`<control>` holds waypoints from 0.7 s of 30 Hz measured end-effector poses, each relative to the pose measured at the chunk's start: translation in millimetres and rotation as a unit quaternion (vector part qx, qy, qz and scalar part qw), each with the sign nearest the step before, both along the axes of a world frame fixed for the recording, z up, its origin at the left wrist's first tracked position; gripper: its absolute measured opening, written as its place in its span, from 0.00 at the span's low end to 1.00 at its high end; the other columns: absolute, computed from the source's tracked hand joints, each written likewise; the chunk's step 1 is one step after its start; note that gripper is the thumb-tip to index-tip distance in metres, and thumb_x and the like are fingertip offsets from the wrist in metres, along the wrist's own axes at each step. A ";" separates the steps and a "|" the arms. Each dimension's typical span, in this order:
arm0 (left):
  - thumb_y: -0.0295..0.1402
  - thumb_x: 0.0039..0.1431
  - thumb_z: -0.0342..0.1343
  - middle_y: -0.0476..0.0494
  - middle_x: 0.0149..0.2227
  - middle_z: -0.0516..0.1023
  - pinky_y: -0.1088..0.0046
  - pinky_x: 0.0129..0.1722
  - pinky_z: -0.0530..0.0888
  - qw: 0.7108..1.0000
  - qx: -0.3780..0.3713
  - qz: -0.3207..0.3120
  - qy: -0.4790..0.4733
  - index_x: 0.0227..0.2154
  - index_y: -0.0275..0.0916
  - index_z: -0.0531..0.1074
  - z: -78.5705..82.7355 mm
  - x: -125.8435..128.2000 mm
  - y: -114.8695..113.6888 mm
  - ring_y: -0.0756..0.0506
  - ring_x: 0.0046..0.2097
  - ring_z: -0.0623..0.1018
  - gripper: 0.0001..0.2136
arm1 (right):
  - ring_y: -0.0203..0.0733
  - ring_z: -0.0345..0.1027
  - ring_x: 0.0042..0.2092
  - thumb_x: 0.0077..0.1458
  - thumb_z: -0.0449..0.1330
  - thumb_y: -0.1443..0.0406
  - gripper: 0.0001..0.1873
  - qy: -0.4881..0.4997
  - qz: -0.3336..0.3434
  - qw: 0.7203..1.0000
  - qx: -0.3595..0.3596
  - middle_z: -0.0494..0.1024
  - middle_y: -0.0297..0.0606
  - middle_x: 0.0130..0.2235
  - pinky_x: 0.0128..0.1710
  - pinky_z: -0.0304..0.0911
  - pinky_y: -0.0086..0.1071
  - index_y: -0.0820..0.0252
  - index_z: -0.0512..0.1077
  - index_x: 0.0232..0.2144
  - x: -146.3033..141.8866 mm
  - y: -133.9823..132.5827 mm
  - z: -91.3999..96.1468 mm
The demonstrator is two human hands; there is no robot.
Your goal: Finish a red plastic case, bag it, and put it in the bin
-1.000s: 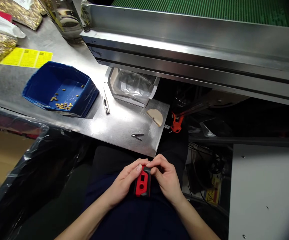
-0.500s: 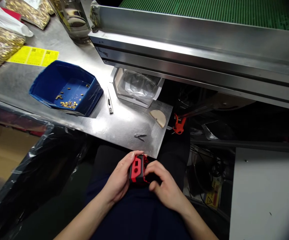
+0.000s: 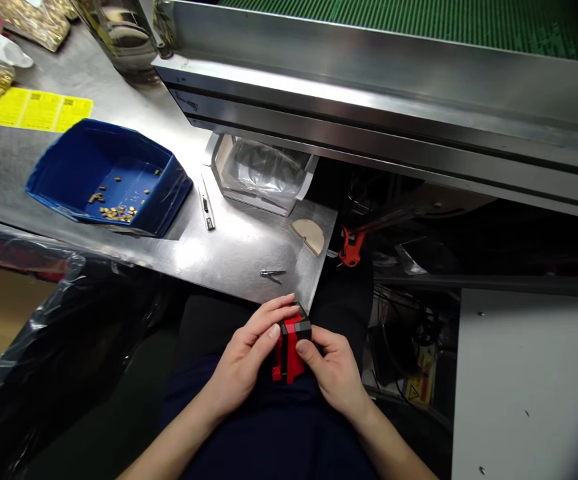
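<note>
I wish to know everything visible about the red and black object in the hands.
The red and black object is blocky, seemingly plastic: black far end crossed by red, red near part, small red projection at lower left. It is held in front of the metal table. The left hand touches its left side and far end; the right hand grips its right side.

1. Your device (image 3: 292,357) is red, with black parts.
2. Your clothing (image 3: 269,437) shows navy and black.
3. Your bin (image 3: 165,200) is blue, its pieces (image 3: 117,214) gold-coloured.
4. Your yellow sheet (image 3: 46,112) bears dark square codes.
5. Your table (image 3: 233,253) is silvery grey.
6. You face a green, finely striped surface (image 3: 399,27).
7. You have a cream half-disc (image 3: 313,233), an orange tool (image 3: 352,249).
</note>
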State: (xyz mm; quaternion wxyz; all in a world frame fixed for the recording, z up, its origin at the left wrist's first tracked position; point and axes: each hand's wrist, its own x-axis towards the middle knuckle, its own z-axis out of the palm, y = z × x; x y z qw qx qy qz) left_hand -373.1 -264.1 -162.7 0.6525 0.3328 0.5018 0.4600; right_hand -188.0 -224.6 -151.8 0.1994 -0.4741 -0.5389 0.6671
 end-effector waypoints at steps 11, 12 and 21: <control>0.46 0.70 0.55 0.44 0.57 0.81 0.58 0.65 0.69 0.993 -0.111 0.022 -0.028 0.45 0.45 0.84 -4.2 11.1 8.9 0.36 0.61 0.76 0.15 | 0.35 0.57 0.26 0.68 0.54 0.48 0.30 -0.071 0.053 0.996 0.013 0.68 0.32 0.23 0.26 0.51 0.31 0.61 0.71 0.22 3.5 3.1 0.0; 0.46 0.70 0.54 0.44 0.58 0.80 0.57 0.66 0.68 0.994 -0.107 0.010 -0.020 0.46 0.45 0.83 -5.4 11.7 7.5 0.36 0.62 0.75 0.16 | 0.33 0.52 0.24 0.67 0.54 0.46 0.31 -0.080 0.036 0.996 -0.010 0.64 0.31 0.21 0.25 0.47 0.31 0.61 0.67 0.19 3.8 4.1 -4.2; 0.50 0.66 0.58 0.44 0.48 0.81 0.63 0.54 0.75 0.990 -0.139 0.022 0.005 0.55 0.44 0.74 -15.9 10.3 -2.5 0.39 0.50 0.79 0.21 | 0.37 0.67 0.29 0.65 0.54 0.42 0.30 0.016 -0.001 0.987 -0.162 0.74 0.34 0.26 0.33 0.64 0.31 0.60 0.74 0.28 -0.4 5.7 -22.4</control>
